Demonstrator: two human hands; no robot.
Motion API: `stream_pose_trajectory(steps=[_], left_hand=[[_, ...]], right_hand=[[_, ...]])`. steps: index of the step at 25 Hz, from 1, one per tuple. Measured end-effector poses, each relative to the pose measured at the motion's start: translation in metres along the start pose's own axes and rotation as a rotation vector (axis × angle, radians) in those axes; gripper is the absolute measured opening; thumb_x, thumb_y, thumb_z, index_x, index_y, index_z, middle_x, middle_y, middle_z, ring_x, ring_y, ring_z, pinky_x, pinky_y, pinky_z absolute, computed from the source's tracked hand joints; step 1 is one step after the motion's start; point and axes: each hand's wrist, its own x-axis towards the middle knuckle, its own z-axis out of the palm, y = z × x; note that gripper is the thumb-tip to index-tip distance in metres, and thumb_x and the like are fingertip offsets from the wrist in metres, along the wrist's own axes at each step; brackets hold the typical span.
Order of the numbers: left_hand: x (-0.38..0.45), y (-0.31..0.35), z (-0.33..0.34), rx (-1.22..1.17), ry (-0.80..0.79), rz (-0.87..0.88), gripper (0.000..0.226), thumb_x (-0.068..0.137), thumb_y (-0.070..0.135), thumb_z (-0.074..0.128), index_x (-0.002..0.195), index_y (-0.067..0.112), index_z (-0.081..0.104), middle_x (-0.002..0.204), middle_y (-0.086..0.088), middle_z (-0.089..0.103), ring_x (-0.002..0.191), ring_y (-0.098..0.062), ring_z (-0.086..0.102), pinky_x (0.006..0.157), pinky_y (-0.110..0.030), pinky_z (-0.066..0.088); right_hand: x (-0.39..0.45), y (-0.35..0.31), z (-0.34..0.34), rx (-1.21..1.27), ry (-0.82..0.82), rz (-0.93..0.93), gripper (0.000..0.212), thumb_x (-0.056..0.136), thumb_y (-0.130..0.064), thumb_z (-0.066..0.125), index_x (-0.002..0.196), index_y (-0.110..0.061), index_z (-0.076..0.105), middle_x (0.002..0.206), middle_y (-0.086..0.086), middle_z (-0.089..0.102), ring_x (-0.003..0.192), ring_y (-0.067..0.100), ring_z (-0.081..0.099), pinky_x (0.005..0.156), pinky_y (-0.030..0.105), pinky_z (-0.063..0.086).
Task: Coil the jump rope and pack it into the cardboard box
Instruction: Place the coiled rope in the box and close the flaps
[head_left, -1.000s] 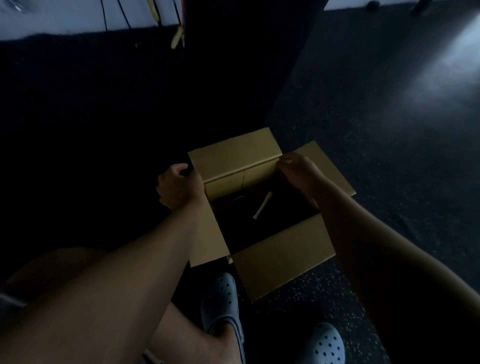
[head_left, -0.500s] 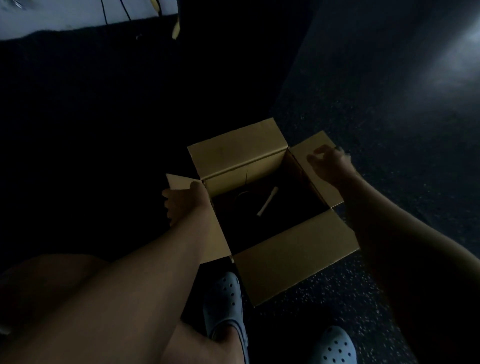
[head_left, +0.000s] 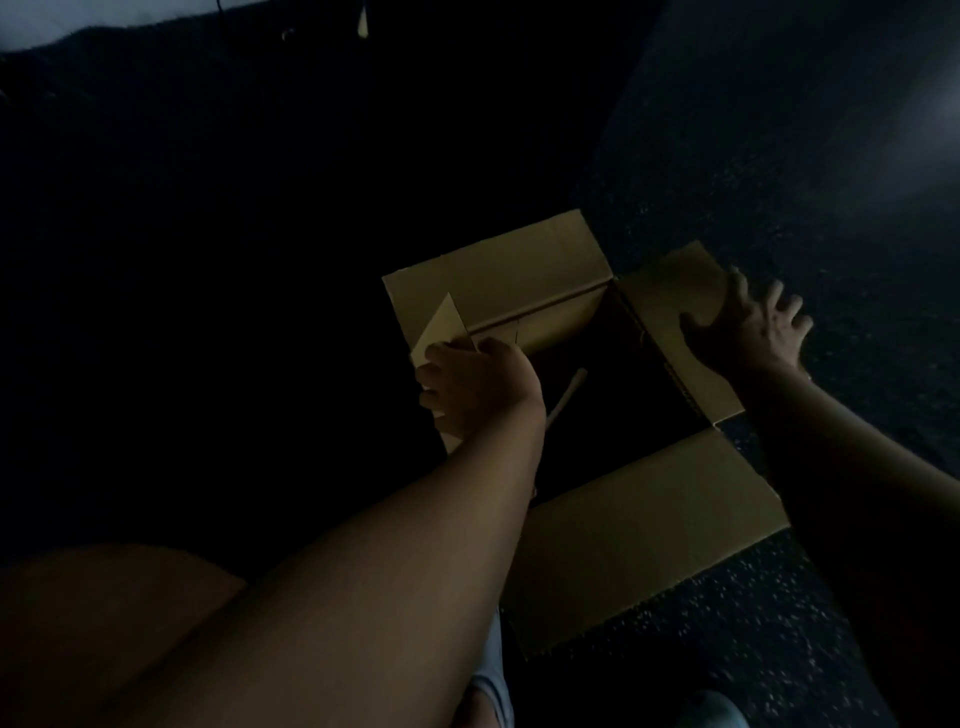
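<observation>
A brown cardboard box (head_left: 644, 540) stands open on the dark floor in front of me. Inside its dark interior a pale jump rope handle (head_left: 569, 392) lies slanted; the rope itself is lost in shadow. My left hand (head_left: 478, 384) grips the box's left flap (head_left: 439, 325), which is lifted and tilted inward. My right hand (head_left: 748, 327) rests with spread fingers on the outer edge of the right flap (head_left: 670, 296), thumb on top. The far and near flaps lie folded outward.
The floor is dark speckled rubber (head_left: 779, 649), black and unreadable to the left. My bare knee (head_left: 104, 597) is at the lower left. Pale clogs (head_left: 493, 675) show below the box. A bright strip runs along the top left corner.
My left hand has raised the left flap and moved inward over the box. My right hand slid out to the right flap's outer edge. The view has drifted closer.
</observation>
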Motion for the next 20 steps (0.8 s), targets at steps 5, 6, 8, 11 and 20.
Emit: stream_pose_trajectory(steps=[5, 6, 8, 11, 20], left_hand=[[-0.004, -0.009, 0.008, -0.008, 0.031, 0.083, 0.044, 0.102, 0.038, 0.047, 0.138, 0.015, 0.052, 0.146, -0.014, 0.048, 0.132, -0.037, 0.044, 0.104, -0.047, 0.035], [-0.006, -0.013, 0.011, 0.016, 0.031, 0.13, 0.044, 0.102, 0.04, 0.046, 0.138, 0.015, 0.053, 0.145, -0.014, 0.049, 0.131, -0.037, 0.046, 0.102, -0.046, 0.035], [-0.005, -0.027, 0.017, 0.122, 0.005, 0.287, 0.044, 0.104, 0.04, 0.043, 0.139, 0.015, 0.052, 0.145, -0.014, 0.05, 0.128, -0.036, 0.048, 0.098, -0.045, 0.037], [0.007, -0.048, 0.025, 0.397, -0.098, 0.566, 0.046, 0.104, 0.036, 0.044, 0.146, 0.018, 0.046, 0.153, -0.012, 0.044, 0.133, -0.035, 0.045, 0.102, -0.047, 0.039], [0.035, -0.072, 0.017, 0.967, -0.337, 0.975, 0.056, 0.093, 0.043, 0.052, 0.143, 0.019, 0.044, 0.149, -0.013, 0.042, 0.136, -0.04, 0.04, 0.112, -0.058, 0.033]], right_hand=[[-0.005, 0.009, 0.0, 0.177, 0.047, 0.146, 0.076, 0.094, -0.059, 0.055, 0.149, -0.01, 0.035, 0.144, 0.027, 0.047, 0.126, 0.049, 0.05, 0.105, 0.063, 0.04], [-0.014, 0.002, -0.004, 0.177, 0.141, 0.115, 0.066, 0.096, -0.056, 0.053, 0.142, -0.01, 0.04, 0.135, 0.025, 0.054, 0.115, 0.046, 0.057, 0.096, 0.06, 0.047], [-0.039, -0.023, -0.015, 0.154, 0.216, 0.026, 0.048, 0.1, -0.051, 0.047, 0.133, -0.016, 0.045, 0.119, 0.016, 0.06, 0.097, 0.039, 0.064, 0.078, 0.05, 0.051], [-0.087, -0.067, -0.009, 0.081, 0.101, -0.175, 0.037, 0.106, -0.047, 0.035, 0.126, -0.021, 0.051, 0.11, 0.009, 0.057, 0.09, 0.03, 0.064, 0.07, 0.044, 0.054], [-0.118, -0.089, 0.067, -0.16, -0.061, -0.366, 0.053, 0.099, -0.042, 0.055, 0.149, -0.031, 0.04, 0.141, 0.006, 0.044, 0.118, 0.028, 0.05, 0.08, 0.034, 0.053]])
